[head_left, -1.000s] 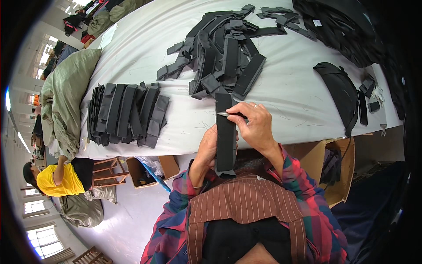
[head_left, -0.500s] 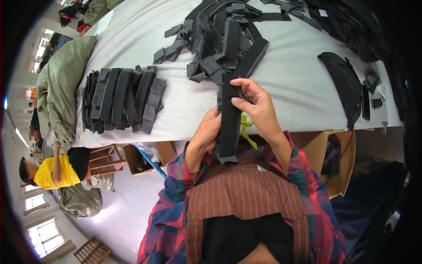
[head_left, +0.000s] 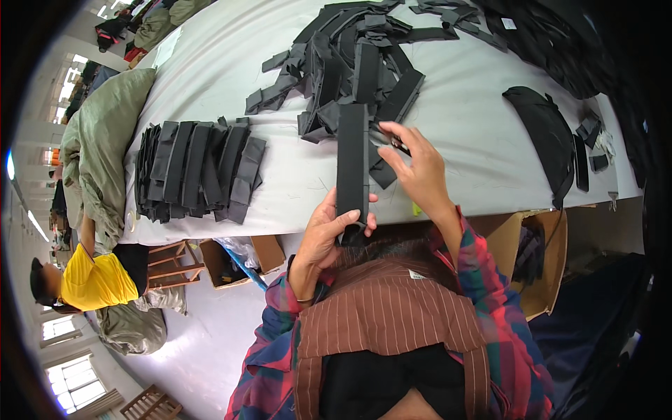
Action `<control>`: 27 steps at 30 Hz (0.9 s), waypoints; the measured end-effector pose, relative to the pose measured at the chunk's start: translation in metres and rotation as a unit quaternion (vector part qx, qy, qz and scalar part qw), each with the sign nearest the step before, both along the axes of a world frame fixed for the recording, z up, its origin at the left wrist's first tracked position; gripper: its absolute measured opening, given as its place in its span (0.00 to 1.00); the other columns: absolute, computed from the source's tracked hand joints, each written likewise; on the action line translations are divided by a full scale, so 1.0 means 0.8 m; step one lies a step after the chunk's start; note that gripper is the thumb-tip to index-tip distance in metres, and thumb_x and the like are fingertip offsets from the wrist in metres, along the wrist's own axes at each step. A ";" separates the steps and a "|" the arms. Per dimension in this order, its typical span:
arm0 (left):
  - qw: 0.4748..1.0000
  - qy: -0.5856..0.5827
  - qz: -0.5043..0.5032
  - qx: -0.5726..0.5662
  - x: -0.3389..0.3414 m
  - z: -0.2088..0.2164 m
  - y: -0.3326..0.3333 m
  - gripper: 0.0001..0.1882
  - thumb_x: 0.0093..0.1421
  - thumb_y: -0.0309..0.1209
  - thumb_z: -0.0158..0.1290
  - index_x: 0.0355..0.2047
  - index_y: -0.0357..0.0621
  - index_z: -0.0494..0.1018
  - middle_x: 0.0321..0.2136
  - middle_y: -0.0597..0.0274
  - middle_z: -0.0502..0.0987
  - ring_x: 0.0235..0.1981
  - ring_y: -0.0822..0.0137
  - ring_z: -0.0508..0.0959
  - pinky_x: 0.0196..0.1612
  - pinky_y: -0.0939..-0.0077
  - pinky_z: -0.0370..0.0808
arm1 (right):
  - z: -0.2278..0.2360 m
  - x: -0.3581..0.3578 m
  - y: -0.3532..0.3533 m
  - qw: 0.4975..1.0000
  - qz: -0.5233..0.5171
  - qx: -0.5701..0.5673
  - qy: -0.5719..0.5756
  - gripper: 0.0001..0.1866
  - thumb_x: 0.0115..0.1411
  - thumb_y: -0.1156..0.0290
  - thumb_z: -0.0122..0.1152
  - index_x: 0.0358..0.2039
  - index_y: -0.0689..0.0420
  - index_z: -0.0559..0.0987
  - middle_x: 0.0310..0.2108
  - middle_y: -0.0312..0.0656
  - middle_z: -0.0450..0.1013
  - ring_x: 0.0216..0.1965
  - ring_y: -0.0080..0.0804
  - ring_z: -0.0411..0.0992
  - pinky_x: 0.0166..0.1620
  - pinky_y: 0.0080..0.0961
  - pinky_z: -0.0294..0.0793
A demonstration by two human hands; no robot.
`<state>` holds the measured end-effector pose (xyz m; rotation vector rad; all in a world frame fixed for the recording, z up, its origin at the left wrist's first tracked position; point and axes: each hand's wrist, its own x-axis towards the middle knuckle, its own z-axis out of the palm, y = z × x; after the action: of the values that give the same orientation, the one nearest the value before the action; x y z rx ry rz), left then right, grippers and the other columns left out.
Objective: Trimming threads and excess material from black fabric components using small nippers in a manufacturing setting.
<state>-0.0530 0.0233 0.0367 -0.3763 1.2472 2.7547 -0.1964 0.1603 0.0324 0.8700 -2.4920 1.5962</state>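
My left hand (head_left: 326,227) grips the lower end of a black fabric strip (head_left: 353,150), its thumb pressed on the front. The strip stands lengthwise over the table's front edge, its far end overlapping the loose pile. Just right of it is my right hand (head_left: 418,164), thumb and forefinger apart and off the strip. A small dark metal tool (head_left: 400,145), mostly hidden, is tucked in that hand. A bit of lime-green ribbon (head_left: 416,209) shows below the hand. Beyond lies a tangled pile of similar black strips (head_left: 327,70); to the left is a neat row of strips (head_left: 199,164).
A white-covered table (head_left: 462,140) spans the front. At its right are a black curved fabric piece (head_left: 539,133), a phone-like dark slab (head_left: 581,162) and black cloth (head_left: 546,49). Green cloth (head_left: 105,140) drapes the left end. Cardboard boxes (head_left: 549,280) stand below; a person in yellow (head_left: 98,280) is at left.
My left hand has moved down to the strip's lower end. My right thumb and forefinger have let go of the strip and drawn right. The strip has shifted slightly left and farther up.
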 end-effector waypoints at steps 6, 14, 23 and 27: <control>0.998 0.026 0.044 -0.035 -0.002 -0.002 -0.006 0.33 0.49 0.17 0.57 0.56 0.38 0.58 0.45 0.53 0.70 0.35 0.64 0.76 0.39 0.72 0.74 | 0.010 0.029 0.027 0.995 0.083 -0.015 -0.043 0.10 0.54 0.74 0.61 0.38 0.58 0.80 0.32 0.42 0.77 0.32 0.34 0.74 0.39 0.24 0.71; 0.999 0.010 0.024 -0.042 -0.004 0.000 -0.003 0.34 0.45 0.14 0.54 0.55 0.38 0.59 0.40 0.55 0.70 0.35 0.63 0.76 0.41 0.72 0.73 | 0.010 0.037 0.019 0.995 0.070 0.003 0.068 0.09 0.49 0.75 0.65 0.33 0.56 0.81 0.27 0.38 0.76 0.28 0.33 0.72 0.32 0.27 0.65; 0.999 0.031 0.044 0.000 0.000 -0.004 0.003 0.30 0.48 0.13 0.48 0.54 0.39 0.60 0.38 0.55 0.70 0.33 0.64 0.75 0.39 0.75 0.72 | 0.012 0.038 0.024 0.998 0.055 -0.035 0.000 0.09 0.51 0.75 0.64 0.34 0.57 0.80 0.27 0.38 0.76 0.28 0.33 0.73 0.33 0.26 0.69; 0.990 0.029 0.053 -0.125 -0.005 -0.007 0.010 0.24 0.54 0.16 0.48 0.52 0.38 0.61 0.34 0.60 0.71 0.30 0.71 0.74 0.34 0.80 0.71 | 0.019 0.048 0.005 0.996 0.089 -0.020 -0.001 0.09 0.51 0.74 0.64 0.35 0.58 0.79 0.28 0.40 0.75 0.28 0.34 0.74 0.33 0.25 0.71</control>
<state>-0.0568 0.0311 0.0313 -0.3954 1.6410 2.7158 -0.1582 0.1645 0.0478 1.1140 -2.4340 1.6927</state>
